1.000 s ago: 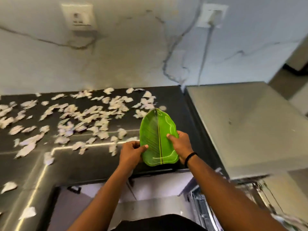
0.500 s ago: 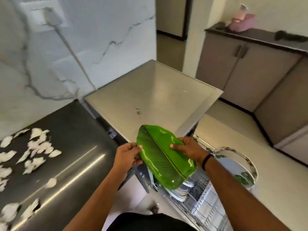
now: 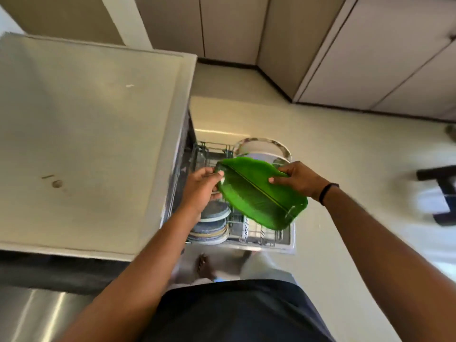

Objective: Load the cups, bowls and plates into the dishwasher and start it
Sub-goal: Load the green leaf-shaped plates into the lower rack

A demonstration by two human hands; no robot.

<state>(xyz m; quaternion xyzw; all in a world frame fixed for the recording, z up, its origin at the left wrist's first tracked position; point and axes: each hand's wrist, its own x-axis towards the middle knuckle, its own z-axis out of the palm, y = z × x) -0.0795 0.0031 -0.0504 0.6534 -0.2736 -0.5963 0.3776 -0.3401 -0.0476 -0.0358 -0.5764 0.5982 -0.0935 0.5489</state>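
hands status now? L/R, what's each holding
Left hand: grips the near-left edge of the green leaf-shaped plate, above the dishwasher rack.
Right hand: grips the same plate's right edge, thumb on top.

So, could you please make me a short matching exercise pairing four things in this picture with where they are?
Things:
1. leaf plate
2. grey plates
3. round plate
4. wristband

Places:
A. rack's far end
B. right wrist
C. held in both hands, over the rack
D. rack's left side, under the left hand

Pairs: 1-C, 2-D, 3-A, 4-B
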